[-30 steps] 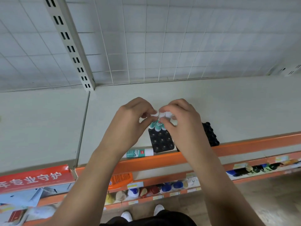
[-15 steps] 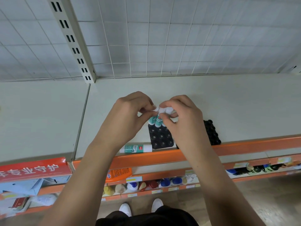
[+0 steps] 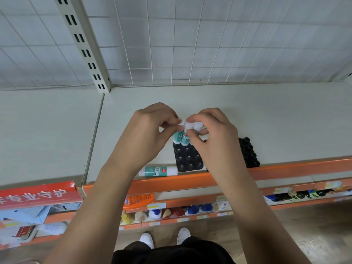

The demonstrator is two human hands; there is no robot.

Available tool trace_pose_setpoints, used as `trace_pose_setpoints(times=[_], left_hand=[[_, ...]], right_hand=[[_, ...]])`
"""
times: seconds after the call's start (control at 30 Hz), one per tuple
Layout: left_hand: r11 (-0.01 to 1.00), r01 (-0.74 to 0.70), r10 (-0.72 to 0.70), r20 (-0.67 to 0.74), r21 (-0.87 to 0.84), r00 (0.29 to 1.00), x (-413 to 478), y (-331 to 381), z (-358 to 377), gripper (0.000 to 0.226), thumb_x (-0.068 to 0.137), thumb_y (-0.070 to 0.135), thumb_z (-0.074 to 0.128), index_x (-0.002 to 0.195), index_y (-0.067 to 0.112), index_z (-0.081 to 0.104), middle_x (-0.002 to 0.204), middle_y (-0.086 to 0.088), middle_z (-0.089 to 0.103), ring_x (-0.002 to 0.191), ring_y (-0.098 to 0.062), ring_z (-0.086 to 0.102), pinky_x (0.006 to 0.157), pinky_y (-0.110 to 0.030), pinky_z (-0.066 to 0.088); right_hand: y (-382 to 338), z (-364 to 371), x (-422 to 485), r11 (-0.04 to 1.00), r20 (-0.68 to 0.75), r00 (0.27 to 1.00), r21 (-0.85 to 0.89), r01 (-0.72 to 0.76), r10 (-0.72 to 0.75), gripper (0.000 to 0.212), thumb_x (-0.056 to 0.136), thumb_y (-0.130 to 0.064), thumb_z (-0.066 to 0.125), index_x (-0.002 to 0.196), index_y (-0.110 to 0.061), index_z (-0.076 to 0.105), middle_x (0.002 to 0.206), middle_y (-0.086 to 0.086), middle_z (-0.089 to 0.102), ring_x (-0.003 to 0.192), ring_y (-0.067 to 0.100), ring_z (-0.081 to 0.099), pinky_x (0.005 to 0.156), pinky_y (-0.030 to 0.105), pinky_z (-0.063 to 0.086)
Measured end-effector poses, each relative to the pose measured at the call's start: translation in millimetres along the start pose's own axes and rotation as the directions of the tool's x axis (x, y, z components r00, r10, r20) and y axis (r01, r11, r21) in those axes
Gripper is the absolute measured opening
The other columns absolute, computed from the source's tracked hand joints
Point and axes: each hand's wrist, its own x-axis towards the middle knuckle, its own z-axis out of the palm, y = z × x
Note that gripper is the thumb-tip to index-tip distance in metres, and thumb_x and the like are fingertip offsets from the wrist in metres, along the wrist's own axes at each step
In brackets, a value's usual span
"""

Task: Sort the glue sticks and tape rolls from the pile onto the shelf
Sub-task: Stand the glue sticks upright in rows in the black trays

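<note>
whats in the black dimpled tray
Upright glue sticks at the tray's far edge, pinched by left hand and right hand; near sockets empty. The right hand hides its right part.

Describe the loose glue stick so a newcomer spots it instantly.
Start at the pale shelf with the orange front rail. Just behind the rail, left of the black trays, lies the glue stick. It alone lies flat and untouched; the upright sticks are pinched by the left hand and right hand.
</note>
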Motion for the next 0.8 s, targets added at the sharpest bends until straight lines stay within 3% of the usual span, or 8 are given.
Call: trace_pose_setpoints(times=[0.3, 0.8], left_hand=[[1.0, -0.016, 0.016, -0.006, 0.003, 1.0, -1, -2, 0, 0.008, 0.083, 0.01, 0.075, 0.082, 0.003, 0.071, 0.09, -0.003, 0.067, 0.076, -0.015, 0.064, 0.073, -0.028, 0.054], [1.0, 0.018, -0.018, 0.008, 0.026, 1.0, 7, -9, 8, 0.01, 0.084, 0.008, 0.073, 0.083, 0.001, 0.067, 0.095, -0.005, 0.066, 0.075, -0.02, 0.064, 0.072, -0.036, 0.054]], right_hand=[[1, 5, 3, 1.0, -0.042, 0.999, 0.002, 0.001, -0.001, 0.019, 0.086, -0.01, 0.072, 0.105, -0.014, 0.068, 0.112, 0.002, 0.057, 0.094, 0.026, 0.06, 0.071, 0.032, 0.057], [5, 11, 10, 0.999, -0.082, 0.996, 0.024, 0.041, -0.039, 0.016, 0.083, -0.008, 0.074, 0.097, -0.014, 0.068, 0.105, 0.001, 0.059, 0.084, 0.025, 0.059, 0.07, 0.037, 0.054]])
